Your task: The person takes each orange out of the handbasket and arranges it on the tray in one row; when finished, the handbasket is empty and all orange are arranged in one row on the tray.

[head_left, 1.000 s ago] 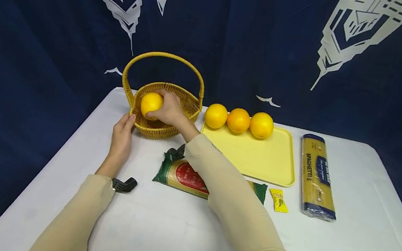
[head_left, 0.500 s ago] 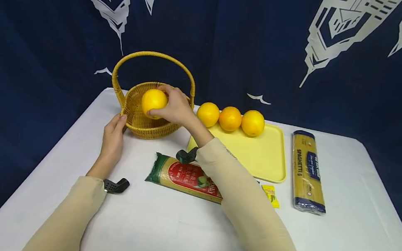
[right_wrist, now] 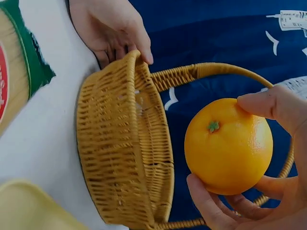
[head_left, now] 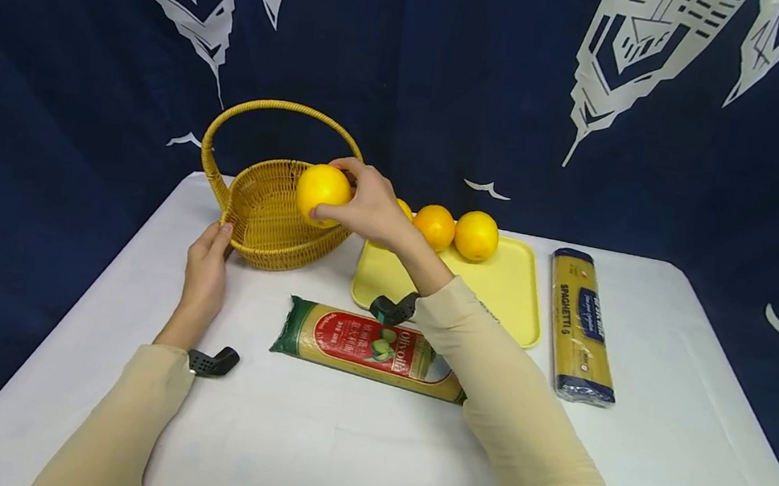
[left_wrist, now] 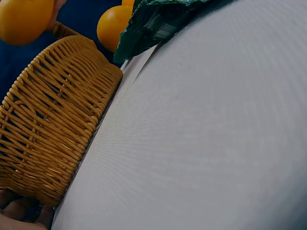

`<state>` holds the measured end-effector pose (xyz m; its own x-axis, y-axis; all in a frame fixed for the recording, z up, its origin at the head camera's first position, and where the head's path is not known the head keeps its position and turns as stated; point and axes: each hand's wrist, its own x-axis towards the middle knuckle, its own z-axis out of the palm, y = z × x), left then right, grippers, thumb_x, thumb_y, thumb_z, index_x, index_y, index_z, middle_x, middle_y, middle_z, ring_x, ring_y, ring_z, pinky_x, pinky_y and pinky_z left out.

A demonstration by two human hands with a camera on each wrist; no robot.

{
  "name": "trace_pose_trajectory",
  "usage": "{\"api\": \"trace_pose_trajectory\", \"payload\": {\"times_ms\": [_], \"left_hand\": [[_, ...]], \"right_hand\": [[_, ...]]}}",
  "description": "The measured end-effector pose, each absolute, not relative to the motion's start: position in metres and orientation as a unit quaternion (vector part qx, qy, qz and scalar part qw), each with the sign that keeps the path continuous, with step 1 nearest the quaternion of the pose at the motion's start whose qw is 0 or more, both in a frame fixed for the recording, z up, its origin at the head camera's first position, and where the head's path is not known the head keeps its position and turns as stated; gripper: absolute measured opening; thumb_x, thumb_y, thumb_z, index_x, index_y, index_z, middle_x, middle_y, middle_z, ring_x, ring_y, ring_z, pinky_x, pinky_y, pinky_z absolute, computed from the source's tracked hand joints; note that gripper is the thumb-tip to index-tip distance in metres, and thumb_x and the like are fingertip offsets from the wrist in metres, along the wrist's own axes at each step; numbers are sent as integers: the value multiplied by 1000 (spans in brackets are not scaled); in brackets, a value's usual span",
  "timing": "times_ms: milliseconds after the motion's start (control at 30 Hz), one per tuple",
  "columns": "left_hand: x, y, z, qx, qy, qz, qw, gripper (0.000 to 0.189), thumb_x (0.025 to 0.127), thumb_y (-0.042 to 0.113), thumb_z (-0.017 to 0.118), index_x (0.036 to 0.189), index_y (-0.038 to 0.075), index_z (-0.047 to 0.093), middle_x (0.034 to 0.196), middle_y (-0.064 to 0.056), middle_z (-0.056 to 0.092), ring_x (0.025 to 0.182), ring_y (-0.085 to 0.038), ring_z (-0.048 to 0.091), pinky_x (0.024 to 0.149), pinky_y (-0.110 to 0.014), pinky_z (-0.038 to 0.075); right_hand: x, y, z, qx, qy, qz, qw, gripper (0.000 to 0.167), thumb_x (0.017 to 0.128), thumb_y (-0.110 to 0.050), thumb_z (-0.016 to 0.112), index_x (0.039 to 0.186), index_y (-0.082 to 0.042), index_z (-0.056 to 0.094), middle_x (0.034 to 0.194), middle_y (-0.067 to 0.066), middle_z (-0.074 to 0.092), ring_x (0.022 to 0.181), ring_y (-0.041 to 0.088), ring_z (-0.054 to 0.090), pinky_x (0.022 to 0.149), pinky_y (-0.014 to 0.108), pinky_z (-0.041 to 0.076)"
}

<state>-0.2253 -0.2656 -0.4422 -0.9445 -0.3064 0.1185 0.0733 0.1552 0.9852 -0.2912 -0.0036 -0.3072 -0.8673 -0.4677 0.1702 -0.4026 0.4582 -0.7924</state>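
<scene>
My right hand (head_left: 379, 209) grips an orange (head_left: 322, 194), thumb and fingers spread around it. The fruit is over the right side of a wicker basket (head_left: 271, 257) with a tall arched handle. In the right wrist view the orange (right_wrist: 228, 146) shows its green stem mark, apart from the basket's rim. My left hand (head_left: 206, 273) holds the basket's near left side; the right wrist view shows its thumb (right_wrist: 144, 45) on the rim and the other fingers curled against the outer wall. No fruit shows in the visible part of the basket's inside.
A yellow tray (head_left: 507, 298) stands right of the basket, with oranges (head_left: 476, 236) in a row along its far edge, one partly behind my right hand. A green-ended pasta pack (head_left: 362, 345) lies in front, partly under my right sleeve. A blue-ended spaghetti pack (head_left: 580, 323) lies far right.
My right hand has moved the orange up and right from inside the basket to above its right side. My left hand stays on the basket. The head view has shifted, and my sleeve now covers the small yellow packet.
</scene>
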Motion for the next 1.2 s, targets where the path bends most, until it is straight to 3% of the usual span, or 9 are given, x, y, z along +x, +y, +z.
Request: {"api": "trace_pose_trajectory", "payload": {"times_ms": [200, 700, 1200], "left_hand": [[-226, -264, -443, 77, -734, -658, 150, 60, 115, 41, 38, 160, 1, 40, 167, -12, 41, 158, -19, 33, 134, -33, 24], [-227, -263, -442, 79, -706, -687, 153, 58, 115, 36, 40, 159, -2, 41, 167, -14, 41, 158, -19, 33, 133, -30, 24], [-227, -266, -444, 92, -731, -661, 145, 58, 115, 40, 38, 160, 4, 41, 168, -9, 40, 158, -18, 32, 134, -31, 23]], "right_hand": [[-283, 26, -302, -216, 848, -480, 54, 77, 81, -28, 85, 149, -14, 52, 138, 8, 61, 110, 26, 61, 92, 38, 56], [-282, 120, -300, -181, 878, -442, 33, 79, 80, -23, 87, 149, -13, 51, 148, 12, 54, 126, 36, 58, 104, 51, 55], [-292, 217, -304, -74, 914, -399, 9, 80, 89, -28, 83, 156, -10, 45, 151, 18, 50, 122, 36, 54, 97, 41, 51]]}}
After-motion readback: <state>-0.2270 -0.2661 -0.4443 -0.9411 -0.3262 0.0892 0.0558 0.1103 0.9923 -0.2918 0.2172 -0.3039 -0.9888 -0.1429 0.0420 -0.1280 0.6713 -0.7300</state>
